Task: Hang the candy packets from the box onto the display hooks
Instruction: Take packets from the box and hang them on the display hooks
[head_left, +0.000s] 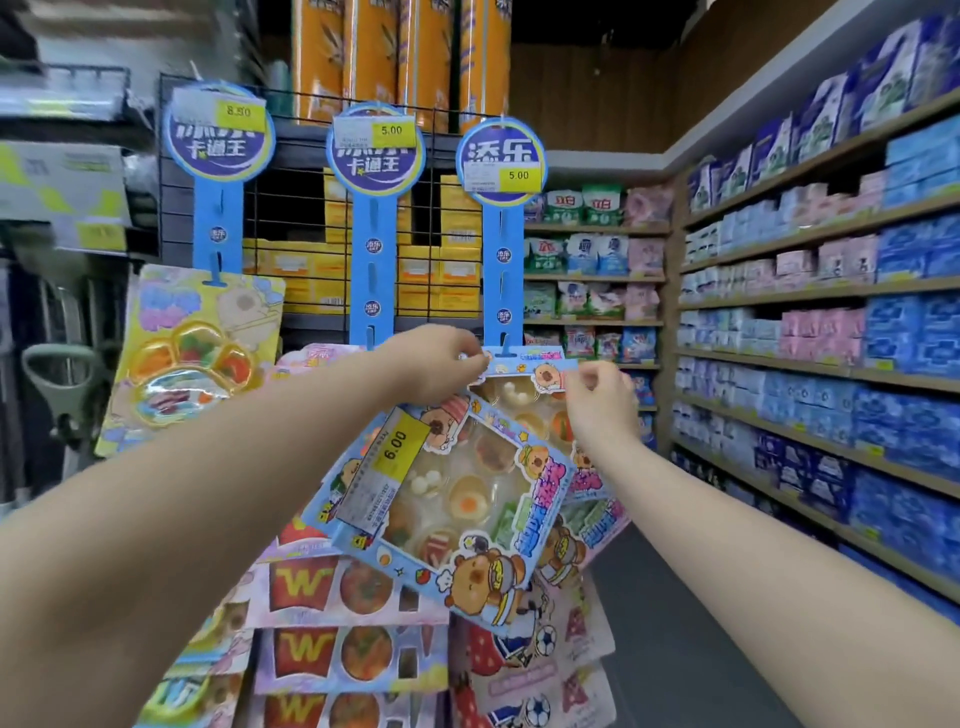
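Three blue hanging strips with round toppers hang from a wire grid. The right strip (503, 275) has a blue bear-print candy packet (524, 400) at its lowest hook. My left hand (436, 364) pinches that packet's top left corner, and a second, tilted blue candy packet (457, 499) with a yellow 6.00 tag hangs below this hand. My right hand (597, 395) pinches the hooked packet's top right corner. A yellow candy packet (192, 358) hangs on the left strip (218, 228). The box is out of sight.
Pink packets (348, 587) with a W logo hang in rows under the middle strip (372, 270). Yellow cartons (436, 270) sit behind the wire grid (291, 208). Shelves of blue and pink packs (810, 332) line the right wall. A grey floor aisle (675, 649) runs between.
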